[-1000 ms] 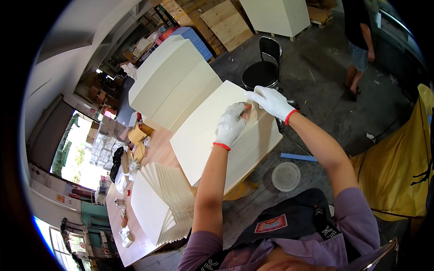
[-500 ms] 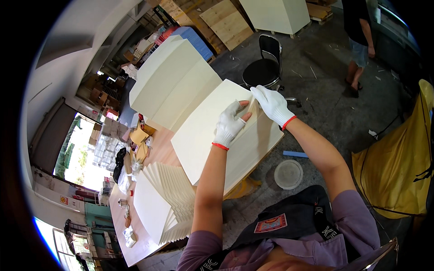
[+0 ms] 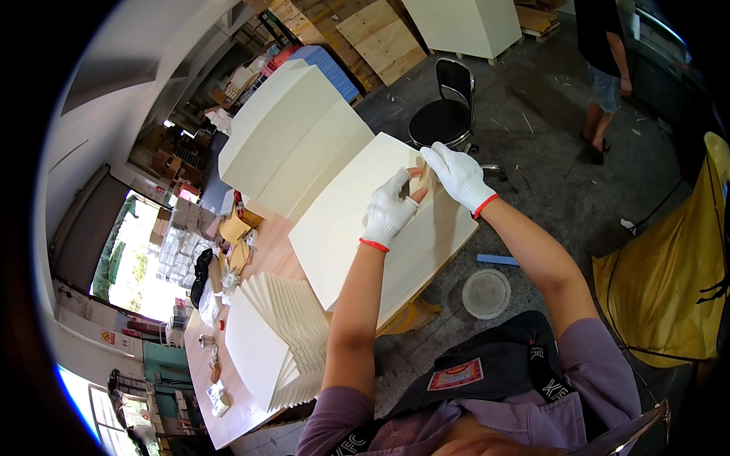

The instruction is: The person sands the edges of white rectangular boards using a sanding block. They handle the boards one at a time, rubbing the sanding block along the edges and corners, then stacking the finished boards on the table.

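A tall stack of cream sheets (image 3: 350, 220), paper or thin card, lies at the near edge of the table. My left hand (image 3: 390, 207), in a white knit glove with bare thumb and forefinger tips, rests on its top near the right edge. Its thumb and forefinger are apart, the other fingers curled. My right hand (image 3: 454, 175), in a white glove with a red cuff, grips the sheets at the far right corner, fingers together. Between the hands the sheet edges look bent and fanned. The right thumb is hidden.
A higher cream stack (image 3: 296, 137) stands behind, and fanned sheets (image 3: 285, 334) lie nearer on the wooden table (image 3: 220, 410). A black chair (image 3: 441, 121), a round pail (image 3: 486, 294) and a yellow sack (image 3: 669, 273) stand on the floor. Another person (image 3: 604, 76) is at the far right.
My left forefinger and thumb have drawn in slightly, and the hand has shifted a little right. The sheet edges between the hands look more lifted. My right hand has hardly moved.
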`<state>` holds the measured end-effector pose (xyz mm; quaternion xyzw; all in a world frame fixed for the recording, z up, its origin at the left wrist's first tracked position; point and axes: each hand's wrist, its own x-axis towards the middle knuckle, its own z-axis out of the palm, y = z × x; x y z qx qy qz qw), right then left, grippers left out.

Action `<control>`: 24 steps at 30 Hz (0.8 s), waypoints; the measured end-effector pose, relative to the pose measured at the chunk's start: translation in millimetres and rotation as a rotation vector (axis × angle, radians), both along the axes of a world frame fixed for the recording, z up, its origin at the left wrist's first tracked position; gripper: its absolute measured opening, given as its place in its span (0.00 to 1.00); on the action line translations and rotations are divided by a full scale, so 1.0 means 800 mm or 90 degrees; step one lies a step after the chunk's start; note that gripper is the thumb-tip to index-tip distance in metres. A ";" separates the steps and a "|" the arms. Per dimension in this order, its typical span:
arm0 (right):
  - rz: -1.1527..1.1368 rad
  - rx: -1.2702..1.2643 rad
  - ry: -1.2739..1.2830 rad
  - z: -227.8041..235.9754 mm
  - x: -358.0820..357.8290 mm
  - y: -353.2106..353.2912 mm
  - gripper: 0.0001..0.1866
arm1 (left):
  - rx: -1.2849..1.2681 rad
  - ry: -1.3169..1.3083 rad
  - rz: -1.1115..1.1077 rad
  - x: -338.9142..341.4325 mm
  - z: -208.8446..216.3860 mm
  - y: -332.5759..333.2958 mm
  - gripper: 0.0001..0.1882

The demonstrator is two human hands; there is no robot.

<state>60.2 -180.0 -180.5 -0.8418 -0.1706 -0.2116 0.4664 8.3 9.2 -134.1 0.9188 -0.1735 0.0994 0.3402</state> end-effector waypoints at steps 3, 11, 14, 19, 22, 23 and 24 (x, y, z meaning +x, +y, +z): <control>0.005 -0.020 0.025 0.001 0.001 -0.002 0.24 | -0.010 0.017 0.007 -0.001 0.003 0.002 0.20; 0.007 -0.039 -0.011 -0.007 0.004 -0.002 0.21 | -0.004 0.018 0.030 -0.002 0.003 0.002 0.20; 0.001 -0.034 -0.033 -0.012 0.005 -0.002 0.20 | 0.040 0.049 0.037 -0.006 0.011 -0.007 0.20; -0.007 -0.025 -0.003 -0.005 0.001 -0.002 0.21 | 0.029 0.051 0.040 -0.007 0.011 -0.008 0.21; -0.010 -0.010 0.019 -0.002 0.001 -0.001 0.22 | 0.041 0.078 0.037 -0.006 0.014 -0.005 0.20; -0.009 -0.005 0.022 -0.001 0.000 0.000 0.23 | 0.028 0.071 0.036 -0.005 0.013 -0.004 0.19; -0.007 -0.002 0.024 0.000 0.000 0.000 0.23 | 0.015 0.065 0.035 -0.004 0.010 -0.002 0.18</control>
